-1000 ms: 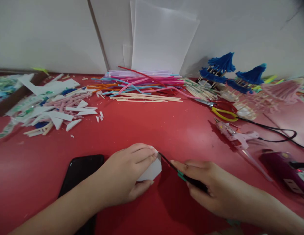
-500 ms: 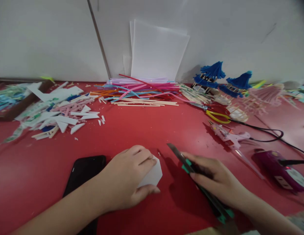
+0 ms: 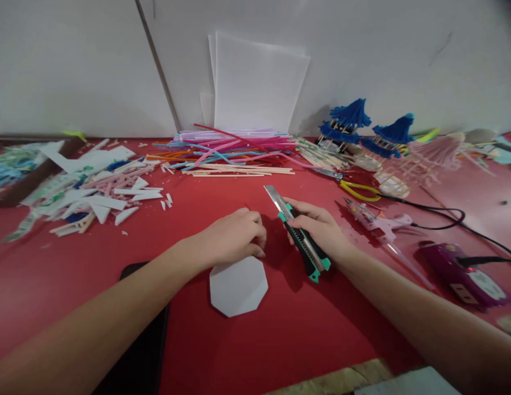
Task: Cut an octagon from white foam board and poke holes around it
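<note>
A white many-sided piece of card (image 3: 239, 288) lies flat on the red table (image 3: 222, 351). Just beyond its far edge is my left hand (image 3: 239, 236), with its fingers curled together and their tips low over the table; whatever they may pinch is too small or hidden to make out. My right hand (image 3: 315, 227) is wrapped round a black and green utility knife (image 3: 302, 238). The knife's metal blade sticks out and points up and to the left, beyond my left hand. Part of a black phone (image 3: 142, 340) shows under my left forearm.
White and pink scraps (image 3: 102, 200) lie at the left beside a tray (image 3: 45, 175). Coloured pipe cleaners (image 3: 239, 145) run along the back. At the right are yellow-handled pliers (image 3: 358, 189), a pink glue gun (image 3: 378, 222), a purple power block (image 3: 465, 274) and small blue roofed models (image 3: 346, 123).
My left hand has moved off the white card and away from me, leaving the card uncovered. My right hand has moved forward and left with the knife.
</note>
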Demonstrator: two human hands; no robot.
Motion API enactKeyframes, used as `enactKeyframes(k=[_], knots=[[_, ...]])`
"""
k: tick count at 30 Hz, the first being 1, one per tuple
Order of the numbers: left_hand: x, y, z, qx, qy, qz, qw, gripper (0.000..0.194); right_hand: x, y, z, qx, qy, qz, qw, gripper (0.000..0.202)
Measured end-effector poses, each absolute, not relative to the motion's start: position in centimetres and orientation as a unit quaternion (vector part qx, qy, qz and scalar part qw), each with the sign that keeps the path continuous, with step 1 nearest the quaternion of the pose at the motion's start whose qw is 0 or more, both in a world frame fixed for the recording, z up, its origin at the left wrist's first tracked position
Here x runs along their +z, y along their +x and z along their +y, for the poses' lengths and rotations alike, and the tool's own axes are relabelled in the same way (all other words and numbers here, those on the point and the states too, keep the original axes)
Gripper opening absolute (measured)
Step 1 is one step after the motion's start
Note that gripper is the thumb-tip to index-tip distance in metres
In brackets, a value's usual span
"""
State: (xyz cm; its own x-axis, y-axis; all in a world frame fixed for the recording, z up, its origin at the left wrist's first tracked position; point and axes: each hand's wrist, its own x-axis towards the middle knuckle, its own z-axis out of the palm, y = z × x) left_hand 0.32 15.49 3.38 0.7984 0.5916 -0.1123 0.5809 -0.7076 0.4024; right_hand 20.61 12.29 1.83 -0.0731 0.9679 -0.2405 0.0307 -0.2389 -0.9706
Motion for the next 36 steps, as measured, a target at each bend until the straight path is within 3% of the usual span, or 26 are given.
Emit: enactKeyframes(k=[8, 12, 18, 21, 24, 26, 33, 36], knots=[[4.7, -8.3, 17.6, 0.049, 0.854, 0.51, 0.086, 0.024, 1.5, 21.3, 12.1, 0.588, -0.539, -0.449, 0.402, 0.071], [6.6, -11.6, 17.7, -0.015, 0.82, 0.569, -0.051, 0.039, 1.4, 21.2, 12.1, 0.594, -0.539, -0.447, 0.397, 0.07], [7.2, -8.6, 14.8, 0.057, 0.768, 0.638, 0.015, 0.038, 1.3, 21.3, 12.1, 0.6, -0.532, -0.429, 0.416, 0.065], [6.0, -6.6, 13.3, 0.086, 0.805, 0.583, 0.067, 0.046, 1.2, 21.4, 12.1, 0.604, -0.527, -0.423, 0.422, 0.064], [4.9, -5.4, 11.7, 0.097, 0.898, 0.409, 0.128, 0.062, 1.1, 21.6, 12.1, 0.607, -0.524, -0.425, 0.42, 0.065], [4.4, -4.8, 10.5, 0.087, 0.939, 0.302, 0.141, 0.063, 1.0, 21.6, 12.1, 0.606, -0.521, -0.43, 0.419, 0.065], [2.5, -2.9, 7.0, 0.093, 0.962, 0.258, -0.009, 0.061, 1.1, 21.4, 12.1, 0.57, -0.494, -0.558, 0.345, 0.066], [1.7, -2.6, 6.8, 0.109, 0.949, 0.289, -0.054, 0.061, 1.6, 21.3, 11.2, 0.473, -0.503, -0.654, 0.309, 0.065]])
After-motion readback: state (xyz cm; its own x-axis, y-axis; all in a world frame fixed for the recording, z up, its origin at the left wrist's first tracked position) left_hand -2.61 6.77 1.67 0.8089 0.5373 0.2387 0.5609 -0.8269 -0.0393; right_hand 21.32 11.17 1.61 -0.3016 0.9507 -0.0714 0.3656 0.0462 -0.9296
